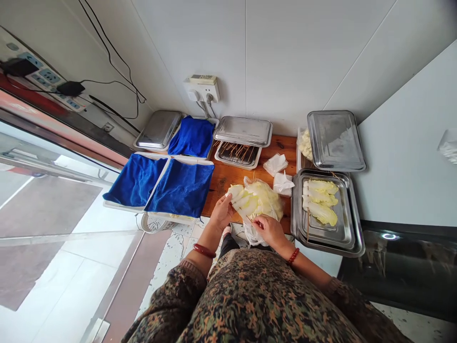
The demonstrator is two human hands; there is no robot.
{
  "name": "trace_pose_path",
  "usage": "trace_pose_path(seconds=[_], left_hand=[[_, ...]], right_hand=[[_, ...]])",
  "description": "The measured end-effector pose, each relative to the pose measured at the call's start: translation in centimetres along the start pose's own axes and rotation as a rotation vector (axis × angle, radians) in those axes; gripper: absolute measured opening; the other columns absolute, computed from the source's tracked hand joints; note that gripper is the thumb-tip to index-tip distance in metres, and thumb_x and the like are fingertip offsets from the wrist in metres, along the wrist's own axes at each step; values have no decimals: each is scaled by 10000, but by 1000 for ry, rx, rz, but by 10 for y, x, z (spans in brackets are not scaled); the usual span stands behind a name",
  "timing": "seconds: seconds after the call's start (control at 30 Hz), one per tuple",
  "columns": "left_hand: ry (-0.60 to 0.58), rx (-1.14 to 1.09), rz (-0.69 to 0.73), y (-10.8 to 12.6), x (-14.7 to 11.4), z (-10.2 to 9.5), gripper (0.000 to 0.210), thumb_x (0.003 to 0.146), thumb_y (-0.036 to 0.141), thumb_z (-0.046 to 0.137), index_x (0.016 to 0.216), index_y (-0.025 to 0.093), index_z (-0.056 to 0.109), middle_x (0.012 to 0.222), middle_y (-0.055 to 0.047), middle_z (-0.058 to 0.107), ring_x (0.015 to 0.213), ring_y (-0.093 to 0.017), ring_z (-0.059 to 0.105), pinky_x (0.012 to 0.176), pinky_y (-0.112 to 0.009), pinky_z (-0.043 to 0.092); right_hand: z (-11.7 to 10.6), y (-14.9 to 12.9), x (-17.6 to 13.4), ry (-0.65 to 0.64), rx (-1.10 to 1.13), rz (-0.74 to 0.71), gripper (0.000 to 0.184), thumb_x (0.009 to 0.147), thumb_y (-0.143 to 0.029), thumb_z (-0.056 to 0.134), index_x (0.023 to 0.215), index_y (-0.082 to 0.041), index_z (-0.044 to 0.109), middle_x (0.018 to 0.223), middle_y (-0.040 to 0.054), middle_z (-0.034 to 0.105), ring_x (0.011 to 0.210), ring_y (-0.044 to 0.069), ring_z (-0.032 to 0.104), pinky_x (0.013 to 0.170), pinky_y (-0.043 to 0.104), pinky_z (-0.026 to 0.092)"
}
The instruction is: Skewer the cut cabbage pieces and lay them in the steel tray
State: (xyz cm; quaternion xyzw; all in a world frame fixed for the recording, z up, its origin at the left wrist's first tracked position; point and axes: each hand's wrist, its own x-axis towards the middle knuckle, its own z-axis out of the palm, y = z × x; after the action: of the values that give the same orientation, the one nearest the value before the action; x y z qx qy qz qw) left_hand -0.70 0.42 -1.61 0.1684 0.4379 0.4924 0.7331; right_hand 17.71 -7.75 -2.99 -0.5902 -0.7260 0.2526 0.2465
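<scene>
My left hand (223, 211) is closed on pale napa cabbage leaves (245, 202), which it holds up over the table's front edge. Close by on the right, my right hand (268, 229) pinches a thin wooden skewer (250, 219) near the lower end of the leaves. Whether the skewer's tip has gone into a leaf, I cannot tell. Just behind the hands sits a clear plastic bag (276, 202) full of more cabbage leaves. To the right, a metal tray (344, 232) on a stack of trays bears several cabbage leaves (321, 200) laid side by side, with a skewer among them.
Blue cloths (182, 188) cover white bins at the left. A lidded container with skewers (237, 152) stands at the back, beside white tissue packets (275, 164). Another metal lid (335, 140) leans over a tub at back right. A wall socket (205, 90) has cords plugged in.
</scene>
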Motion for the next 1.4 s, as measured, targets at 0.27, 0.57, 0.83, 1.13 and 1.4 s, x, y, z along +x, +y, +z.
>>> trace_pose_path(seconds=[0.27,0.57,0.83,1.13,1.4], left_hand=[[-151,-33,113,42,-31,38,317,834,306,700,1105,142,680,1112,-110,727,1070,-263,666,901,-372,552],[-228,55,220,51,-40,74,315,833,311,708,1094,136,704,1093,-116,741,1121,-272,652,946,-365,539],[-326,137,176,46,-38,99,365,803,353,737,1094,134,715,1119,-126,734,1133,-289,644,943,-379,534],[-356,204,188,45,-38,114,333,809,357,729,1052,129,728,1072,-116,751,1080,-259,671,927,-345,530],[-439,192,181,50,-40,136,341,824,358,717,1110,173,694,1144,-84,727,1066,-230,669,904,-328,540]], right_hand=[[-27,-25,12,55,178,-59,158,920,-253,522,891,-211,671,855,43,730,760,175,662,696,253,485],[-37,-35,15,170,318,-93,174,920,-242,509,837,-204,658,820,47,705,761,172,646,724,261,493],[-46,-27,6,260,386,-45,183,915,-270,517,825,-206,662,803,48,711,737,179,646,711,276,503],[-53,-26,0,307,461,-19,186,902,-280,537,797,-202,669,793,54,711,723,176,631,703,277,489],[-75,-28,-5,366,494,41,139,878,-254,576,811,-192,681,777,29,710,698,149,626,675,248,479]])
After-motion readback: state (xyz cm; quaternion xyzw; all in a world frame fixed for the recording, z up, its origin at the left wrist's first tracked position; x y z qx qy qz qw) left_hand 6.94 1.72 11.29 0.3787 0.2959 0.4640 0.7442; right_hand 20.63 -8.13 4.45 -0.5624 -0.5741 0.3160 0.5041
